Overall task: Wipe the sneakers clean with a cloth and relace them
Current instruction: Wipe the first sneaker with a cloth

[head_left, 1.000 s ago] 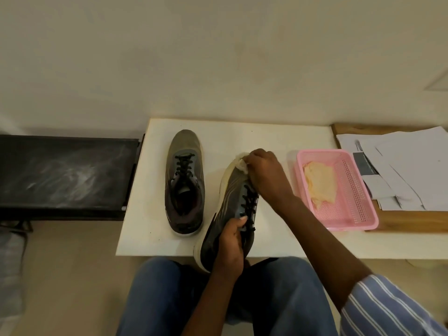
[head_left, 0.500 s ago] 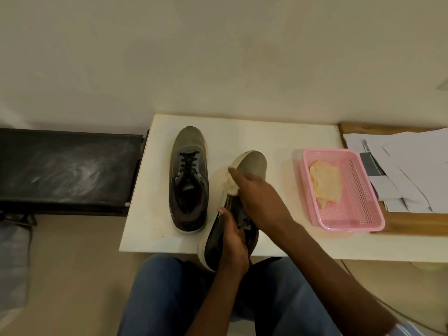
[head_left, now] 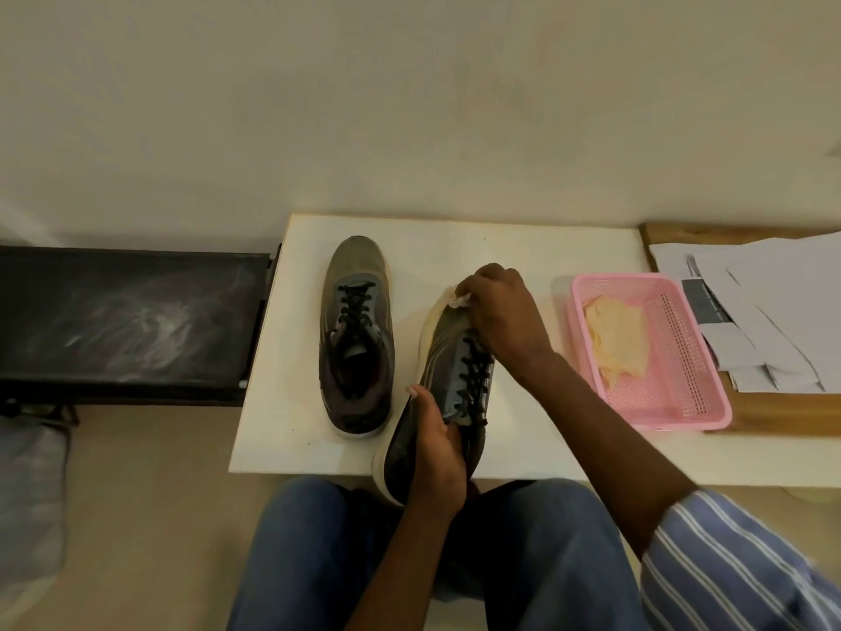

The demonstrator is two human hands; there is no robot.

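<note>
Two dark grey sneakers with black laces are on the white table (head_left: 455,239). The left sneaker (head_left: 356,334) lies flat, toe pointing away. The right sneaker (head_left: 448,384) is tilted on its side, heel hanging over the table's near edge. My left hand (head_left: 434,453) grips it at the heel and collar. My right hand (head_left: 503,311) covers the toe and pinches a small pale cloth (head_left: 453,297) against the toe's tip. Most of the cloth is hidden under my fingers.
A pink plastic basket (head_left: 682,357) holding a yellowish cloth (head_left: 616,343) stands to the right of the sneakers. Loose white papers (head_left: 769,307) lie on a wooden board at the far right. A black bench (head_left: 127,321) stands left of the table. My knees are below the near edge.
My right hand with the cloth slid from the sneaker's middle forward to the toe tip. My left hand keeps its hold at the heel.
</note>
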